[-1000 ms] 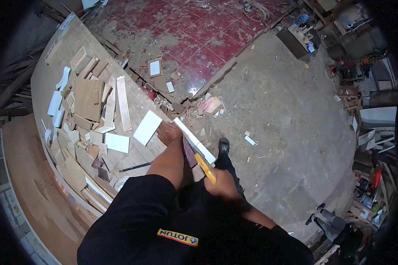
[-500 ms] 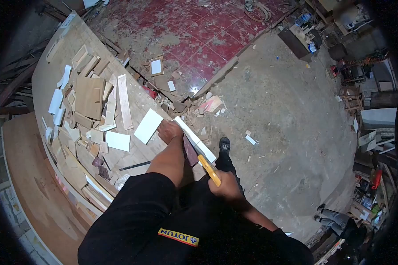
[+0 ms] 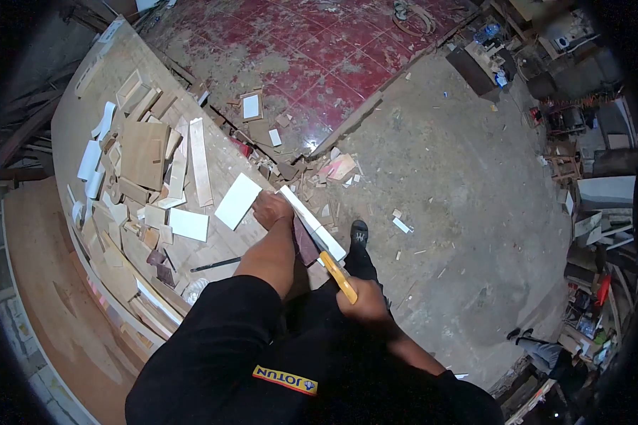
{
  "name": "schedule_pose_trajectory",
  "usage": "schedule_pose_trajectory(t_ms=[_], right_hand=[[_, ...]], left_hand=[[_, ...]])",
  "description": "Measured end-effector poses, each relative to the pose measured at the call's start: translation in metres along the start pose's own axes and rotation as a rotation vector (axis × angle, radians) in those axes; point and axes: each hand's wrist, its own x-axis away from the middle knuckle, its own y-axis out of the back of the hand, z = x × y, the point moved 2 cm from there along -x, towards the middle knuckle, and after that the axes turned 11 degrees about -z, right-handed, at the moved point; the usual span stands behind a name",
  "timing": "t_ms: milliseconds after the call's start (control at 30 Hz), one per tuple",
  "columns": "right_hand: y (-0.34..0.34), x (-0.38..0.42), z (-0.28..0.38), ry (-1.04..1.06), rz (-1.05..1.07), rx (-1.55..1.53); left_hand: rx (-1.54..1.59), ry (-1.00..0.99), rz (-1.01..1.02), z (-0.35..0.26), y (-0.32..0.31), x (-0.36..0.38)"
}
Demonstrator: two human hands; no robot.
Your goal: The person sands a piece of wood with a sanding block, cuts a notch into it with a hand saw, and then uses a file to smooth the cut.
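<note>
My left hand (image 3: 271, 210) is closed at the near end of a narrow white board (image 3: 315, 225), pressing it at the workbench's edge. In my right hand (image 3: 365, 301) is the yellow handle of a saw (image 3: 339, 278). Its thin grey blade runs up along the near side of the white board, partly hidden there. A maroon sheet (image 3: 305, 246) hangs between the blade and my left forearm. Beside my left hand lies a white rectangular panel (image 3: 237, 201).
On the workbench (image 3: 223, 159) are wood offcuts, a brown wooden panel (image 3: 144, 156), another white piece (image 3: 189, 226) and a dark rod (image 3: 216, 265). Scraps litter the concrete floor (image 3: 454, 212). Another person (image 3: 546, 350) is at the lower right, near piled timber.
The saw handle and my right hand have shifted slightly down and right. My left hand stays in place on the board. The person at the lower right has moved a little.
</note>
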Motion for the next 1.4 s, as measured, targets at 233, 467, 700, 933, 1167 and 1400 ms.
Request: schedule_pose_trajectory(t_ms=[233,467,700,933,1167,1400], right_hand=[[-0.063,-0.081,-0.014,0.237,-0.173,0.012],[-0.016,-0.021,-0.002,0.149,-0.102,-0.018],[-0.063,-0.05,-0.039,0.273,-0.148,0.06],[-0.066,-0.073,-0.028,0.265,-0.112,-0.036],[-0.06,-0.065,-0.016,0.276,0.002,0.01],[-0.056,-0.077,-0.022,0.263,-0.003,0.015]], left_hand=[[0.033,0.005,-0.064,-0.002,-0.008,-0.002],[0.057,0.025,-0.021,0.003,0.001,0.001],[0.024,0.027,0.008,0.002,0.001,0.001],[0.036,0.025,0.045,-0.002,0.011,-0.001],[0.043,0.018,-0.05,0.012,0.015,0.01],[0.001,0.081,-0.013,0.007,0.015,0.013]])
